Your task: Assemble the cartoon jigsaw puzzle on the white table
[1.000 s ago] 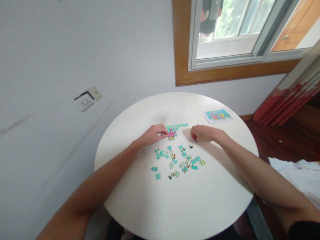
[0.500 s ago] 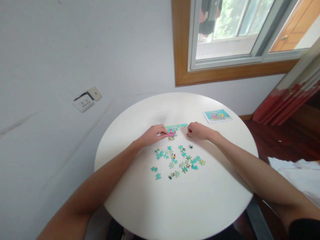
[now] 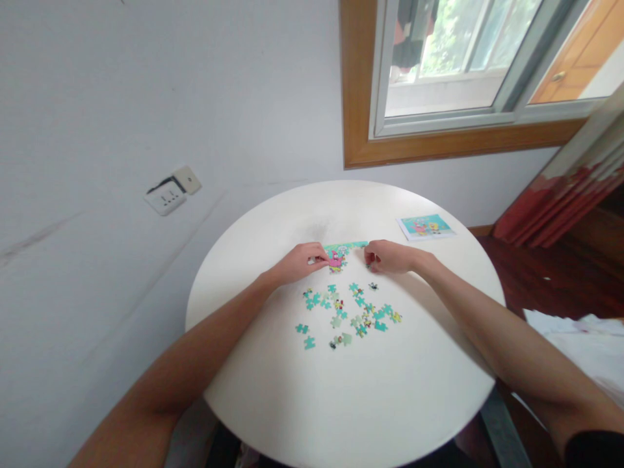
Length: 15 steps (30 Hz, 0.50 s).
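A partly joined jigsaw puzzle (image 3: 336,261) lies towards the far side of the round white table, with a pink cartoon figure and a teal strip along its top. My left hand (image 3: 305,262) is closed in a pinch at the puzzle's left edge, its fingertips on the pink part. At the right end of the teal strip, my right hand (image 3: 387,257) is closed, fingers curled down. A small bit of a puzzle piece (image 3: 369,265) shows under its fingertips; the rest is hidden. Several loose puzzle pieces (image 3: 380,326), teal, pale green and yellow, lie scattered nearer to me.
A picture card (image 3: 427,227) with the same cartoon style lies at the table's (image 3: 351,396) far right. Behind stand a white wall with a socket (image 3: 166,197) and a wood-framed window. A red and white curtain (image 3: 531,201) hangs at right, above white papers (image 3: 575,344).
My right hand's fingers have shifted slightly, and a bit of a piece now shows under them. My left hand keeps its pinch. The whole view has moved a little.
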{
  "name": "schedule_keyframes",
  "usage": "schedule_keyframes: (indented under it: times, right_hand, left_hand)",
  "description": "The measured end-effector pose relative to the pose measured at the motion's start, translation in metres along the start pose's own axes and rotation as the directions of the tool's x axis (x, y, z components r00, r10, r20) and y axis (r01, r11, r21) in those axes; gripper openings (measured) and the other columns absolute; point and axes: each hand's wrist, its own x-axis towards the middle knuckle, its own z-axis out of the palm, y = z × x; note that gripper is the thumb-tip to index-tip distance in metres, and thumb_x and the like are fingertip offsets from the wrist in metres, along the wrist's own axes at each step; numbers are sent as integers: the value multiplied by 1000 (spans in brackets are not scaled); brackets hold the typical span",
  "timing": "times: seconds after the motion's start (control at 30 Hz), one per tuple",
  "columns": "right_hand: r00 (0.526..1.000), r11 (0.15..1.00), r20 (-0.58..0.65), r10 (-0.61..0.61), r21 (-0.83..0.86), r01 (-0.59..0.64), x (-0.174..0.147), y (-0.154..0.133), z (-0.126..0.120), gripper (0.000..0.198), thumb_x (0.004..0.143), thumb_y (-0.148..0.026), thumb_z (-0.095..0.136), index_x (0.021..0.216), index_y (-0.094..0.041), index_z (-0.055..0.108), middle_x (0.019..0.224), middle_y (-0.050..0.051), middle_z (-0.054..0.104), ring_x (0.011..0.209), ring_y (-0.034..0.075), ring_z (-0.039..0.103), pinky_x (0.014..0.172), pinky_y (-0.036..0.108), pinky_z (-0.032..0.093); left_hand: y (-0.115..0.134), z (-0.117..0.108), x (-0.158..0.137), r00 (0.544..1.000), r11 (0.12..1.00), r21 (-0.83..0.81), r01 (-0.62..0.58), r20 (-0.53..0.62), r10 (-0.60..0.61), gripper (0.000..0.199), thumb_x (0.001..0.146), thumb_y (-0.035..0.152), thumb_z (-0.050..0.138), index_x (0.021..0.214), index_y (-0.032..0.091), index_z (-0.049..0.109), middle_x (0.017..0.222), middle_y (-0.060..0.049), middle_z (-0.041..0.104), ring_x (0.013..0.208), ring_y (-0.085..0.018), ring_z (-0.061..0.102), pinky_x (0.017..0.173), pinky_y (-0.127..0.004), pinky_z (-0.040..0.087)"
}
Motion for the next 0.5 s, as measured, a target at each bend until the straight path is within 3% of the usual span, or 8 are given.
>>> schedule_keyframes:
  times: [0.17,0.37,0.5]
  right_hand:
    - [999,999,26,-22,32,21,0,-6,4,17,68,-13,63,84,-15,69,79,6,70,66,14,57,57,24,37]
    - [997,998,-55,-51,22,52,3,-29,11,13,75,-17,63,85,-13,68,84,8,70,70,15,58,60,24,37]
    - [991,995,-93,-92,-36,89,7,-39,19,12,81,-22,64,89,-13,67,90,10,69,77,17,59,65,25,39]
  left_hand:
    - [1,0,1,1000,1000,-5,-9,20,9,25,95,37,57,98,20,75,84,-4,65,75,-13,57,71,-24,44]
    - [-2,5,1,994,997,12,-74,83,73,25,95,35,57,111,24,73,100,-7,66,92,-16,59,83,-28,45]
    - [-4,9,-1,989,995,26,-99,113,95,23,93,33,60,111,25,73,102,-7,65,99,-18,58,89,-30,45]
